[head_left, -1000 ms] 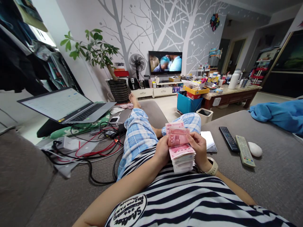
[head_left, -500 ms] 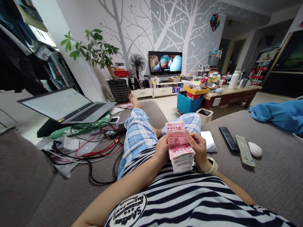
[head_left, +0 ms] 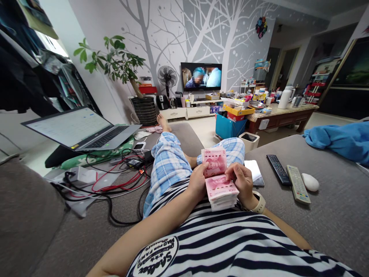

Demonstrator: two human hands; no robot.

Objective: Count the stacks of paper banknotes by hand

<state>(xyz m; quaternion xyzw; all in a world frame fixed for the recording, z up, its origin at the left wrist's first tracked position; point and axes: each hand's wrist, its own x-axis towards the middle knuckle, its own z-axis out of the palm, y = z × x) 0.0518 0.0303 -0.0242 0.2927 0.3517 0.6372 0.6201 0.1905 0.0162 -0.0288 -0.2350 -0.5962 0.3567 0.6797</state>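
Observation:
A thick stack of pink 100 banknotes (head_left: 221,188) is bent over in front of my belly, with a portrait showing on both its upper and lower parts. My left hand (head_left: 198,181) is closed round the left side of the stack, its thumb on the upper notes (head_left: 217,156). At the right edge, my right hand (head_left: 242,182) has its fingers curled, and the thumb and fingertips meet the top of the lower notes. A pale watch is strapped on my right wrist. The palm side of both hands is hidden.
On the sofa to my left are an open laptop (head_left: 75,129) and tangled cables (head_left: 127,181). To my right lie a phone (head_left: 255,173), a black remote (head_left: 278,169), a beige remote (head_left: 298,184) and a white mouse (head_left: 310,182). A cluttered coffee table (head_left: 302,109) stands beyond.
A banknote that was held raised between both hands now lies down with the lower notes, baring a portrait on the upper part. My right hand's fingers have curled in; my left hand stays put.

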